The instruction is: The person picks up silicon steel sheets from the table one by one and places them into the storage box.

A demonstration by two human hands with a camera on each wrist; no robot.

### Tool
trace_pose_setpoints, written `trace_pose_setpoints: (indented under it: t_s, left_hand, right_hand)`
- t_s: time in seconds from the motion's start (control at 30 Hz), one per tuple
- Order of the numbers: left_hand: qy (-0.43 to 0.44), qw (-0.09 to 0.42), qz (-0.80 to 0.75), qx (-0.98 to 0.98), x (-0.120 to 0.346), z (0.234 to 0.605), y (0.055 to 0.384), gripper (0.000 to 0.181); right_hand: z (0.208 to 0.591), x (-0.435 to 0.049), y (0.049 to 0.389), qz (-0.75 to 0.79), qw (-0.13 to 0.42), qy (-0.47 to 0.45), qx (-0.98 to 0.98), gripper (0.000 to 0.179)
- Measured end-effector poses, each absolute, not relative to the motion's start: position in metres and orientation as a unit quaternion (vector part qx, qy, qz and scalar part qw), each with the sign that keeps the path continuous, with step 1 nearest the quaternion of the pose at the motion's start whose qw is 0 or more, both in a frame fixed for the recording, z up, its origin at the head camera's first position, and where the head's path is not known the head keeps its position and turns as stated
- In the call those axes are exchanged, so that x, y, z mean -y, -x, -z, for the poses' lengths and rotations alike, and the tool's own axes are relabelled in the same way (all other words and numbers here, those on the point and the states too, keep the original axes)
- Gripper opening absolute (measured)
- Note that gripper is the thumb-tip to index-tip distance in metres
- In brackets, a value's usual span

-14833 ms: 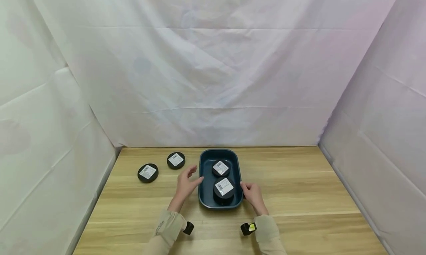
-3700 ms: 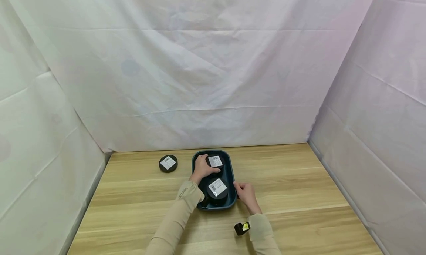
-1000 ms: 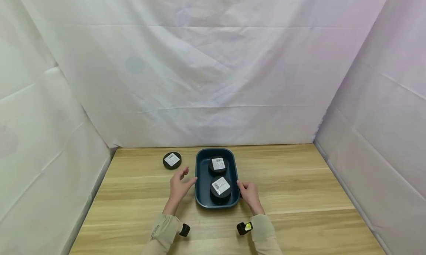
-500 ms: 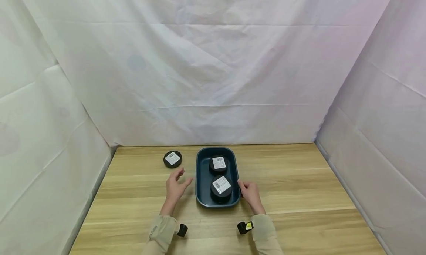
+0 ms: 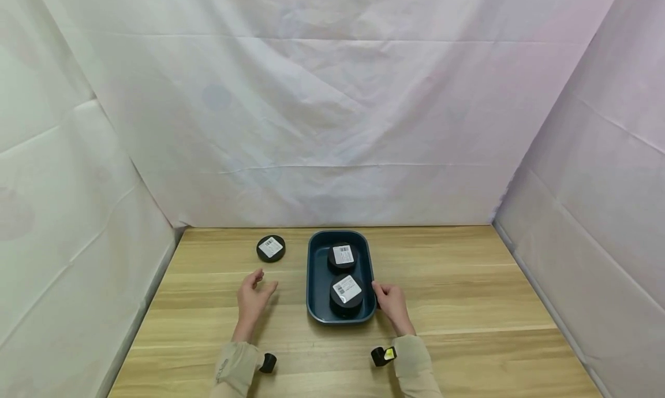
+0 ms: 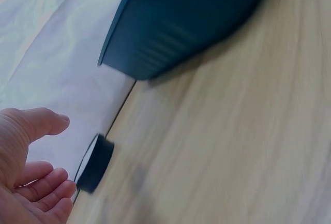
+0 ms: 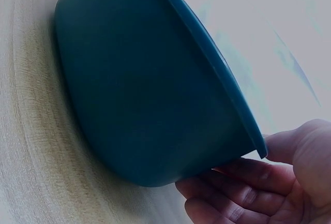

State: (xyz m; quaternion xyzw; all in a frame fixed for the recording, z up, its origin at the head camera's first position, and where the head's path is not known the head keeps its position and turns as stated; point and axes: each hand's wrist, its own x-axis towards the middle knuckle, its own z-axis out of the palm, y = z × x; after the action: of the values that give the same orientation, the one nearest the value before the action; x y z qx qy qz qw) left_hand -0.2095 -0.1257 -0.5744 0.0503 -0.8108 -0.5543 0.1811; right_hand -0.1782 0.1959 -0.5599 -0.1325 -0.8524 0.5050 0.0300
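Observation:
My right hand pinches the right rim of a dark blue rectangular bin. In the right wrist view the thumb lies at the rim and the fingers sit below it against the outer wall. Inside the bin are two round black pieces with white barcode labels, a back one and a taller-looking front one. A similar flat black disc lies on the table left of the bin. My left hand is just in front of that disc, thumb and fingers spread, holding nothing.
The wooden table runs back to a white cloth wall, with cloth sides left and right. Each wrist wears a small black camera.
A second loose disc at far left is gone from the table. My left hand, earlier over the bin's back piece, has come out and drawn left. The right hand stays on the rim.

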Motion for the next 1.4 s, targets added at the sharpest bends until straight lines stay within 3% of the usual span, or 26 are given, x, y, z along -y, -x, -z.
trace_pose_setpoints:
  t_s: [0.6,0.9,1.4]
  left_hand:
    - [-0.102,0.148,0.557,0.811,0.142,0.579,0.205,0.053]
    - [-0.106,0.165,0.533,0.823,0.141,0.584,0.227,0.059]
    - [-0.105,0.147,0.525,0.832,0.143,0.594,0.265,0.082]
  right_hand:
    - [0.555,-0.198,0.177,-0.511,0.016,0.146,0.847,0.048]
    - [0.556,-0.198,0.177,-0.502,0.039,0.128,0.854,0.047]
    - [0.558,-0.196,0.178,-0.502,0.032,0.122,0.856,0.048]
